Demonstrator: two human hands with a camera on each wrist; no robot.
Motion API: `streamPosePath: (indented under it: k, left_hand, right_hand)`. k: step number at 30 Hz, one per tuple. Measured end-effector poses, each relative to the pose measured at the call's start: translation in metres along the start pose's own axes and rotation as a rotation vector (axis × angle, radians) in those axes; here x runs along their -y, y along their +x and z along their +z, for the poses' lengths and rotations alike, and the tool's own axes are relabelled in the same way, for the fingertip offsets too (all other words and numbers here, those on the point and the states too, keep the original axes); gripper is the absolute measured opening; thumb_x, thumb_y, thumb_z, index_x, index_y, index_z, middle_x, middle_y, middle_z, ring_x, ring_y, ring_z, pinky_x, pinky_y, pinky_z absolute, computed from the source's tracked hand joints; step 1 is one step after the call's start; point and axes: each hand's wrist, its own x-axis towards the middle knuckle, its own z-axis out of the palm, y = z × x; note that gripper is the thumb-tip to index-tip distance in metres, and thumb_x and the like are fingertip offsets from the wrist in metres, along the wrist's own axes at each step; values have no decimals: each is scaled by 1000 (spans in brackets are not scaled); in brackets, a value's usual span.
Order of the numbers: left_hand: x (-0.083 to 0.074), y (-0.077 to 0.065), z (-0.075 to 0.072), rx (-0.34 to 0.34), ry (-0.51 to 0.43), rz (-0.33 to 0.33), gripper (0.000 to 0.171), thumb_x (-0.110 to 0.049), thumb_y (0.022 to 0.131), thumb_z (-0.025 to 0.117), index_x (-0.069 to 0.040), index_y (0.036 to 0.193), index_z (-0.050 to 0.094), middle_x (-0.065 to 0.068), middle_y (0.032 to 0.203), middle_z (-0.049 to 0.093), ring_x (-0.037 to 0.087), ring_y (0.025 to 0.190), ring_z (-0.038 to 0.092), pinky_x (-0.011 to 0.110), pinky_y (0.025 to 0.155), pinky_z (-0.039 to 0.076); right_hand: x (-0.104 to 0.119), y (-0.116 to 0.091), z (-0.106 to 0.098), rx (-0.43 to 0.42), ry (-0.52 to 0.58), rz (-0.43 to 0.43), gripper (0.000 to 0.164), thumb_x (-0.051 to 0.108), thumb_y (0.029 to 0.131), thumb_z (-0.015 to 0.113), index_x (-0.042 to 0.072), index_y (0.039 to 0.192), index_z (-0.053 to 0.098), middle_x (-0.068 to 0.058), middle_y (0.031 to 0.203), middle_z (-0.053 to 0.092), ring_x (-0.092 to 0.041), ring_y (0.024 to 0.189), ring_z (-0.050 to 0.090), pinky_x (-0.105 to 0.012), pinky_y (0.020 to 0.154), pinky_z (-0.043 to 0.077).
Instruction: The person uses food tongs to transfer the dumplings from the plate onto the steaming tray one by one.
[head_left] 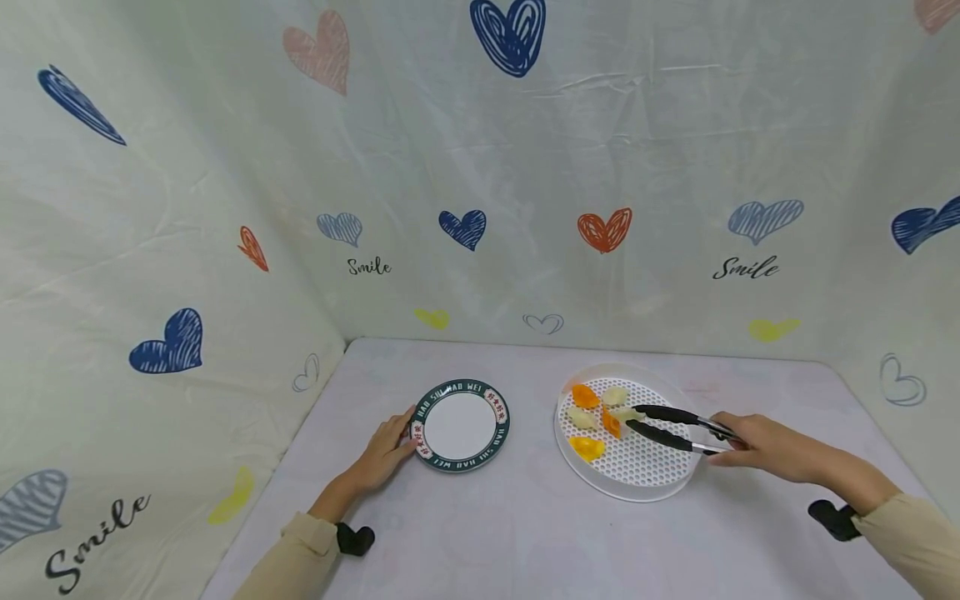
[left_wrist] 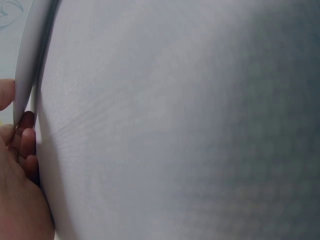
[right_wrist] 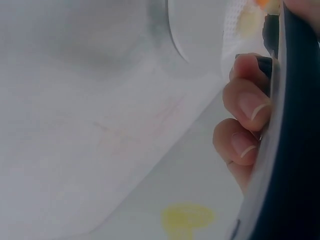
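Note:
A round plate with a white middle and a dark green lettered rim lies on the table. My left hand grips its left edge, thumb on the rim; in the left wrist view the fingers curl at the edge. My right hand holds black-tipped metal tongs over a round white tray with a perforated surface. The tong tips stand apart around a pale piece. Other small pieces lie on the tray's left part: orange piece, yellow piece, pale piece.
The white-covered table ends at a pale curtain printed with hearts, behind and along both sides. A strip of table separates the plate from the tray. Black bands circle both wrists.

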Motion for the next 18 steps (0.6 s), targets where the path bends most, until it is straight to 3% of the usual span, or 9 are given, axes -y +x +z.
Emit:
streamPosePath:
  k: [18]
  left_hand:
    - [2, 0, 1, -7, -9, 25, 64, -29, 104, 48, 0, 157, 25, 16, 141, 45, 27, 117, 40, 53, 104, 30]
  right_hand:
    - [-9, 7, -3, 55, -7, 151, 40, 22, 92, 72, -7, 111, 54, 4, 69, 42, -3, 60, 36, -26, 55, 32]
